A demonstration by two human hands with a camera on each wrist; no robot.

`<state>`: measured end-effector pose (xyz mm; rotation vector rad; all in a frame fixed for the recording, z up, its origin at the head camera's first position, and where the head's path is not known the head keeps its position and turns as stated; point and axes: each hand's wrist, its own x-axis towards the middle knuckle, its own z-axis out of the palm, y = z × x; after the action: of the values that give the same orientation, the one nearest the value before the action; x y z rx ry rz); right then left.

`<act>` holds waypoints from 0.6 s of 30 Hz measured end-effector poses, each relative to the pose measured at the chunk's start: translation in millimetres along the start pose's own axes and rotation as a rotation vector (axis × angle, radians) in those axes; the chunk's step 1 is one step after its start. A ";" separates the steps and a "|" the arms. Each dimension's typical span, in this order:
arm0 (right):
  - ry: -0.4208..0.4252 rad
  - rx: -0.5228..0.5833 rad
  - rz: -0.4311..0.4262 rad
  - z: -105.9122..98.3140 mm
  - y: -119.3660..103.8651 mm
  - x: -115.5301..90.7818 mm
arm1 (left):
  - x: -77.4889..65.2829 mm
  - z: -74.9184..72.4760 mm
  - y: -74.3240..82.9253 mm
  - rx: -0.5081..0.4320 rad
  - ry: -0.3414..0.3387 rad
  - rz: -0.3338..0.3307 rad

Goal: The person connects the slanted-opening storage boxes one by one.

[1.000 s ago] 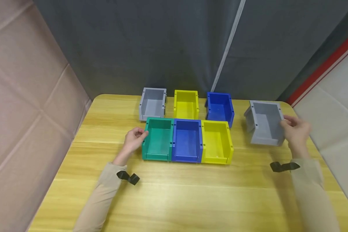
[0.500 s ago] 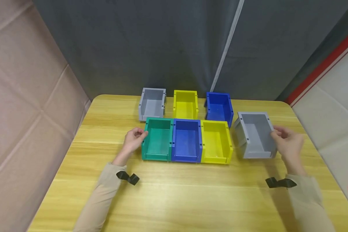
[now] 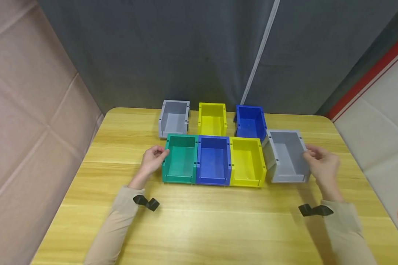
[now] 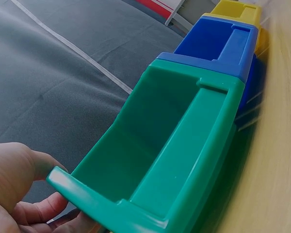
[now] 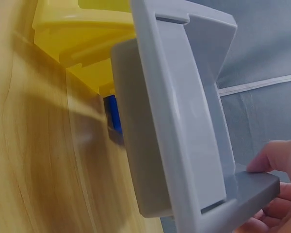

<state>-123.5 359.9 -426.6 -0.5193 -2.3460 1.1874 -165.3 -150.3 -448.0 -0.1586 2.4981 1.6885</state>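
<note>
In the head view a green bin point(image 3: 181, 162), a blue bin point(image 3: 213, 162) and a yellow bin point(image 3: 247, 163) stand side by side in a front row. The left hand point(image 3: 152, 160) pinches the green bin's left wall; the left wrist view shows the thumb point(image 4: 46, 165) inside that wall and fingers outside. A grey bin point(image 3: 287, 156) hangs just right of the yellow bin, slightly tilted. Its right wall is pinched by the right hand point(image 3: 325, 167), thumb inside. From the right wrist, the grey bin point(image 5: 184, 121) appears off the table and close to the yellow bin point(image 5: 87, 34).
Behind the front row stand a second grey bin point(image 3: 174, 118), a second yellow bin point(image 3: 212, 119) and a second blue bin point(image 3: 251, 121), with gaps between them. The wooden table point(image 3: 199, 228) ends at a dark curtain point(image 3: 169, 55) at the back.
The grey bin and the right hand have moved left and toward the person, from the table's right side to beside the front yellow bin. The left hand stays on the green bin.
</note>
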 end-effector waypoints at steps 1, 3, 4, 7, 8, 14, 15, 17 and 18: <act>-0.007 0.031 0.012 1.0 4.7 1.9 | 0.0 0.1 0.0 0.000 0.001 -0.001; -0.021 0.015 0.003 1.1 2.7 1.3 | 0.2 0.4 -0.2 -0.001 0.001 -0.003; -0.026 0.008 0.001 0.7 -1.0 -0.3 | 0.2 0.5 -0.3 0.000 0.001 -0.002; -0.046 -0.032 0.005 -1.3 -17.5 -6.5 | 0.0 0.7 -0.1 -0.001 0.005 0.000; -0.057 -0.074 -0.003 -3.1 -25.5 -9.7 | -0.2 0.7 0.0 -0.001 0.005 0.003; -0.126 -0.188 -0.014 -9.1 -41.8 -17.8 | -1.2 0.7 0.8 -0.009 0.001 0.012; -0.131 -0.192 -0.018 -9.6 -41.2 -18.2 | -1.2 0.7 1.1 -0.010 0.001 0.010; -0.141 -0.190 -0.029 -10.1 -39.5 -18.8 | -1.3 0.6 1.9 -0.013 -0.002 0.008; -0.133 -0.190 -0.058 -9.9 -38.8 -19.5 | -1.4 0.6 2.2 -0.012 -0.002 0.007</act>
<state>-106.8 334.5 -394.0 -0.4444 -2.5854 1.0064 -164.3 -149.0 -446.0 -0.1493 2.4900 1.7057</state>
